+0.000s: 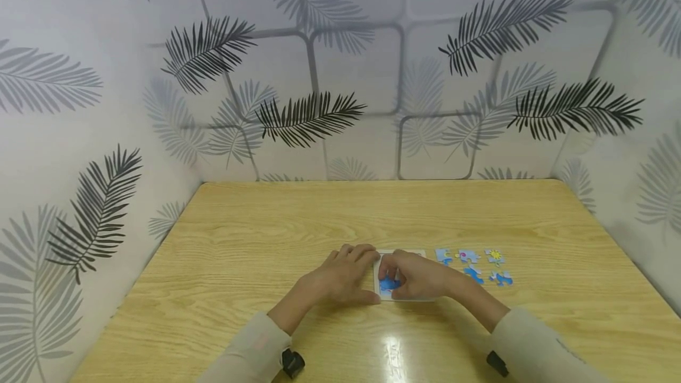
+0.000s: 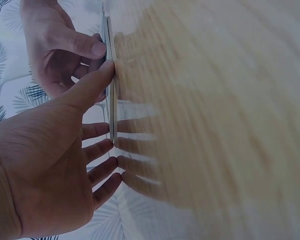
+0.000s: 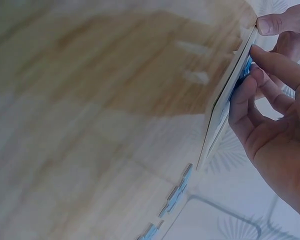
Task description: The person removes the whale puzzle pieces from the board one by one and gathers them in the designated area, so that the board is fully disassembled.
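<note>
Fingers apart, my left hand [image 1: 344,276] touches the board [image 1: 418,251]; my right hand's [image 1: 417,275] fingers are curled onto its blue piece [image 1: 389,283].

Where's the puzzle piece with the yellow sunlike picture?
In the head view, the sunlike piece lies on the table right of the right hand, just beyond a blue piece.

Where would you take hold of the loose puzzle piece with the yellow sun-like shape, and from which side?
I'd pinch the sun-like puzzle piece by opposite edges with the right hand, probably coming from above and its right. It looks thin and lies flat on the table, with other pieces to its left and on its near side.
</note>
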A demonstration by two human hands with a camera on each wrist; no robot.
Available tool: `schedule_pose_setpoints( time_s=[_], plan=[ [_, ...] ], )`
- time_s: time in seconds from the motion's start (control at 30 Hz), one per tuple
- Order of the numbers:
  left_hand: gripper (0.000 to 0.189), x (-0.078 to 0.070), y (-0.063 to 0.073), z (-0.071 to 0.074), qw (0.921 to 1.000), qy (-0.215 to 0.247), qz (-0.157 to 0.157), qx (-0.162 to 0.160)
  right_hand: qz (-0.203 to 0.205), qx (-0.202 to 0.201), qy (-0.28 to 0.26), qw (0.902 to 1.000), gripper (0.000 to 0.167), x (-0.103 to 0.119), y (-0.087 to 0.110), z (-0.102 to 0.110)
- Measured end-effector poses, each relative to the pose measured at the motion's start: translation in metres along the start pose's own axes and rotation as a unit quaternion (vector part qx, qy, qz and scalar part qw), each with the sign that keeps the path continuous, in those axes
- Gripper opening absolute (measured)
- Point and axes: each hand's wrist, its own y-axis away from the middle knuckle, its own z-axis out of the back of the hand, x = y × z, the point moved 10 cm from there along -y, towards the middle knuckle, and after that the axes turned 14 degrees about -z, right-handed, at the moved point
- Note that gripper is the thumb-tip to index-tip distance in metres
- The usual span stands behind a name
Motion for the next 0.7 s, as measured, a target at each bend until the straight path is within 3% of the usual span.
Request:
schedule_pose_setpoints(
  time_s=[0.7],
  plan=[
    [0.082, -0.0024, -0.0012, 0.0003, 1.0000, -0.007, -0.006, 0.004, 0.021, -0.037, 0.033, 0.9986, 0.030, 0.0055, 0.0030, 0.0017]
  ],
)
